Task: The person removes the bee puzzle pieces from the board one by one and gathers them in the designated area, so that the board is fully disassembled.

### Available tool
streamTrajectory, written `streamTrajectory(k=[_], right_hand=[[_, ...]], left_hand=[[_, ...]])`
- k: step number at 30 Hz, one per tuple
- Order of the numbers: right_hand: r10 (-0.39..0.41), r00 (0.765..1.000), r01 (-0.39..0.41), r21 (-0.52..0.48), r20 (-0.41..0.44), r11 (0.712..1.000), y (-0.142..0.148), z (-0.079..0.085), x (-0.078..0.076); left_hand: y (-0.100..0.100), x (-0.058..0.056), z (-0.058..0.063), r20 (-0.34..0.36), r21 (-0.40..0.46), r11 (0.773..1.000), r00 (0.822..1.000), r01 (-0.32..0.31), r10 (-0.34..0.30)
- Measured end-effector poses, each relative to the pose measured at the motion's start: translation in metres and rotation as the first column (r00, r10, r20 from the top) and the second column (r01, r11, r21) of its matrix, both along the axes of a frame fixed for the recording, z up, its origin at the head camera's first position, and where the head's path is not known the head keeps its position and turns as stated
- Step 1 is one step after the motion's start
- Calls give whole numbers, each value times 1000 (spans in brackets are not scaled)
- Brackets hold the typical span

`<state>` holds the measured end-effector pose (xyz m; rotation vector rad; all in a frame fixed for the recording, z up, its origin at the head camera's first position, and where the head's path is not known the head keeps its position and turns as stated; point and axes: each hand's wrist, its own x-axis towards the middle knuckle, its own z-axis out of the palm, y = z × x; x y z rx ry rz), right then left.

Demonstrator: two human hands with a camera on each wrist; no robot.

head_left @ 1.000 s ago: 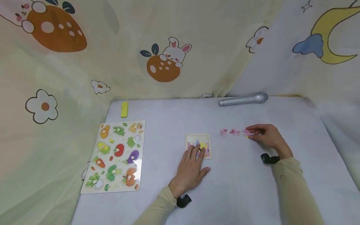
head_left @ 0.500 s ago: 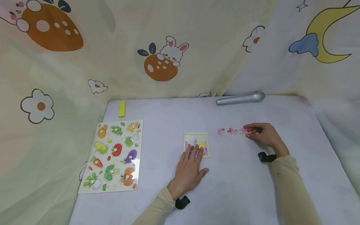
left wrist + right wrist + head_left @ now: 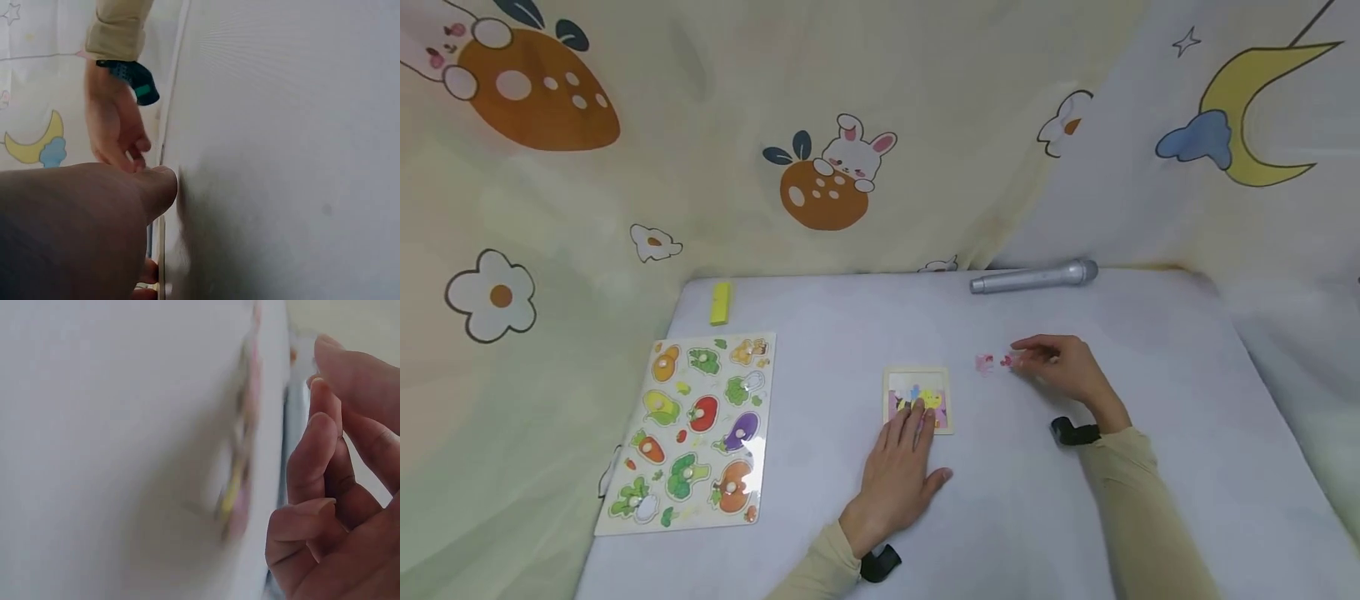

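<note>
My left hand [image 3: 901,475] lies with fairly straight fingers over the lower part of a small framed jigsaw puzzle [image 3: 917,371], partly hiding its picture of a yellow figure on purple. In the left wrist view its thumb [image 3: 159,190] juts out close over the tabletop. My right hand [image 3: 1063,367] hovers with bent fingers over the loose pink jigsaw pieces [image 3: 984,363]. Two show in the head view, the second by the fingertips; the rest of the row is hidden behind the hand. The right wrist view has blurred pieces [image 3: 236,500] on the table, with no piece visible between the fingers.
A vegetable peg puzzle board [image 3: 692,433] lies at the left. Behind it is a yellow block [image 3: 720,303]. A silver toy microphone [image 3: 1033,277] lies at the back edge, before a printed cloth backdrop [image 3: 715,192].
My right hand has left the third pink piece and moved left toward the middle one. My left hand stays on the framed puzzle. The head view has shifted slightly.
</note>
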<state>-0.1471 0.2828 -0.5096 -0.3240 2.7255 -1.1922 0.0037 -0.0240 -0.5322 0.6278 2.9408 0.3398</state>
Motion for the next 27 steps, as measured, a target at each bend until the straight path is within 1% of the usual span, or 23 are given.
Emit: streamTrajectory(k=[4, 8, 10, 12, 15, 19, 23, 27], right_hand=[[77, 997, -78, -45, -20, 996, -38, 5, -1], [146, 989, -146, -62, 0, 987, -66, 9, 6], [183, 983, -182, -56, 6, 982, -79, 8, 8], [223, 975, -223, -58, 3, 973, -92, 8, 9], [276, 961, -276, -60, -5, 959, -111, 7, 9], [310, 950, -309, -45, 22, 950, -129, 7, 9], [344, 937, -342, -33, 56, 939, -144, 1, 9], [356, 933, -354, -31, 61, 935, -153, -4, 13]], left_hand=[[-1, 0, 0, -2, 4, 1000, 1000, -23, 23], [2, 0, -2, 27, 9, 1000, 1000, -14, 14], [3, 1, -2, 30, 3, 1000, 1000, -7, 7], [2, 2, -3, 24, -12, 1000, 1000, 1, -1], [1, 3, -4, -9, -27, 1000, 1000, 6, -6], [2, 1, -4, -45, -20, 1000, 999, 11, -12], [1, 2, -3, -52, -9, 1000, 999, 3, -4], [1, 6, -4, -53, -46, 999, 999, 5, -7]])
